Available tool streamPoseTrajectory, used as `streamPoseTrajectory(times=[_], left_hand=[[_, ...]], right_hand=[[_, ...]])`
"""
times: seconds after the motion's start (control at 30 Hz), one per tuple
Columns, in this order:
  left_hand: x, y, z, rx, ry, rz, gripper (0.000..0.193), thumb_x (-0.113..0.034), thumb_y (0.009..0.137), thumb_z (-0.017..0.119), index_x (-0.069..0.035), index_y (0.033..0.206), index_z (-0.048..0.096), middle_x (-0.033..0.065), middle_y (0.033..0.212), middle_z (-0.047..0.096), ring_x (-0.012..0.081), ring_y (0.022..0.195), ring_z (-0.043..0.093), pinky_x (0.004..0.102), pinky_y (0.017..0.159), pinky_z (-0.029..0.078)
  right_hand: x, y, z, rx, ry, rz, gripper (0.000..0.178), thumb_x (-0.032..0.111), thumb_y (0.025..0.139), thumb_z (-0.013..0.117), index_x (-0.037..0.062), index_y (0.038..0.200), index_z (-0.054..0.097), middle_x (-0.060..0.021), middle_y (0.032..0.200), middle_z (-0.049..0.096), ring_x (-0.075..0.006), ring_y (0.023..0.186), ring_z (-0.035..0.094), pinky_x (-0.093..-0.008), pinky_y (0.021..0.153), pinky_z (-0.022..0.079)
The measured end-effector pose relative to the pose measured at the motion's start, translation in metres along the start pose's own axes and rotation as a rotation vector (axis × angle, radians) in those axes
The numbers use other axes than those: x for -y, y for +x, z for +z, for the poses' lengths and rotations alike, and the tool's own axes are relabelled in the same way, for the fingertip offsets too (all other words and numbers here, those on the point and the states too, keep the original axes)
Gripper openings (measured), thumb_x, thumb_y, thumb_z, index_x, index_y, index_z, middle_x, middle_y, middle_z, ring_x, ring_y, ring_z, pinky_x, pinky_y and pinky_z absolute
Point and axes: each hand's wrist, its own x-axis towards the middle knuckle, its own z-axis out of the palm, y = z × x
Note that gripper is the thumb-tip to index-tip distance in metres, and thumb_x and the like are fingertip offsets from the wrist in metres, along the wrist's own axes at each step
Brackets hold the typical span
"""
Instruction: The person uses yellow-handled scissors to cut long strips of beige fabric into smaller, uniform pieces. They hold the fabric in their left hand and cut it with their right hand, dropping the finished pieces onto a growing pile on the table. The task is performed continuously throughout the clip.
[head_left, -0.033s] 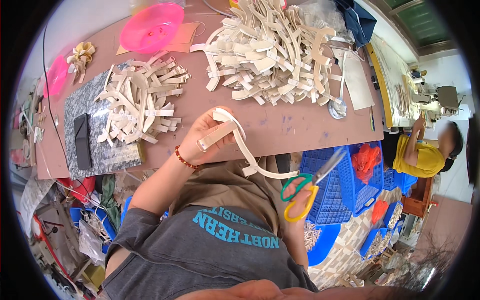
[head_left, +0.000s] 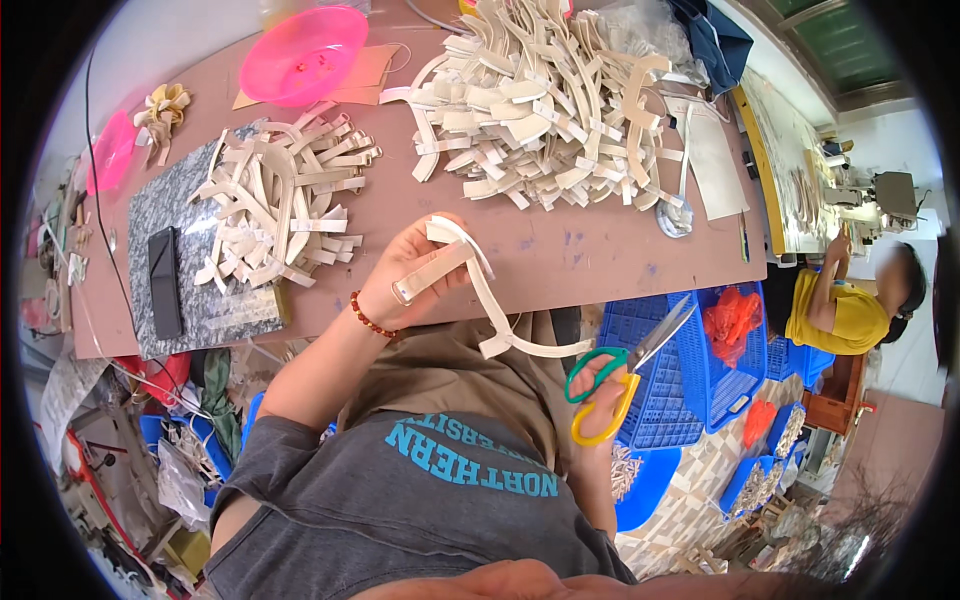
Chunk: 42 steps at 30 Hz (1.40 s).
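My left hand (head_left: 412, 272), a beaded bracelet at its wrist, is closed on a pale cream strap (head_left: 487, 303) above the table's near edge. One end of the strap lies folded across my fingers, with a small buckle or loop at its tip. The rest curves down and right, ending beside my right hand. In my right hand (head_left: 600, 402) are scissors (head_left: 657, 342) with one green and one yellow handle loop. Their blades point up and right, away from the strap, and look slightly parted. Whether the right fingers also touch the strap's end, I cannot tell.
A large heap of cream straps (head_left: 545, 110) covers the table's far middle. A smaller pile (head_left: 285, 200) lies on a granite slab (head_left: 215, 320) with a phone (head_left: 164, 285). A pink bowl (head_left: 305, 55) stands behind. Blue crates (head_left: 650, 400) are at right; a person in yellow (head_left: 835, 312) sits beyond.
The scissors and my right hand have shifted slightly to the right, and the strap's end near them has moved a little. My left hand stays put.
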Motion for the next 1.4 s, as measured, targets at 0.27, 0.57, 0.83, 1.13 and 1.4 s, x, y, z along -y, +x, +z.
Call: streamPoseTrajectory(times=[0.27,0.57,0.83,1.13,1.4], left_hand=[[0.006,-0.007,0.007,0.048,0.228,0.035,0.017,-0.005,0.084,0.062,-0.003,0.098,0.053,0.0056,0.088,0.058,0.0129,0.080,0.057,0.0261,0.071,0.048],[0.004,-0.016,0.021,0.012,0.342,0.110,0.019,-0.001,0.083,0.062,-0.003,0.099,0.052,0.0043,0.089,0.057,0.0113,0.082,0.056,0.0262,0.075,0.046],[0.003,-0.015,0.021,0.034,0.339,0.137,0.022,0.000,0.083,0.062,-0.003,0.101,0.050,0.0033,0.089,0.056,0.0106,0.083,0.055,0.0258,0.076,0.046],[0.003,-0.019,0.029,0.058,0.364,0.008,0.032,0.005,0.079,0.064,-0.005,0.104,0.047,0.0012,0.090,0.056,0.0076,0.084,0.056,0.0236,0.075,0.047],[-0.002,-0.020,0.033,0.135,0.401,-0.089,0.039,0.005,0.078,0.065,-0.007,0.107,0.041,0.0005,0.090,0.056,0.0071,0.084,0.056,0.0225,0.074,0.046]], right_hand=[[0.046,-0.011,0.023,0.699,-0.334,0.324,0.035,0.035,0.081,0.065,0.0037,0.092,0.053,-0.0030,0.080,0.051,-0.0075,0.072,0.047,-0.0224,0.063,0.038],[0.026,-0.011,0.026,0.710,-0.362,0.226,0.031,0.029,0.080,0.065,0.0032,0.090,0.052,-0.0013,0.074,0.050,-0.0093,0.067,0.047,-0.0235,0.063,0.040],[0.027,-0.009,0.027,0.729,-0.479,0.200,0.031,0.029,0.078,0.067,0.0035,0.088,0.052,-0.0025,0.071,0.052,-0.0114,0.064,0.049,-0.0254,0.062,0.041],[0.028,-0.008,0.037,0.679,-0.368,0.224,0.034,0.032,0.078,0.068,0.0043,0.089,0.051,-0.0020,0.073,0.051,-0.0098,0.066,0.047,-0.0246,0.062,0.039],[0.022,-0.012,0.040,0.599,-0.220,0.265,0.040,0.027,0.075,0.075,0.0030,0.098,0.053,0.0011,0.082,0.052,-0.0076,0.070,0.048,-0.0214,0.066,0.041]])
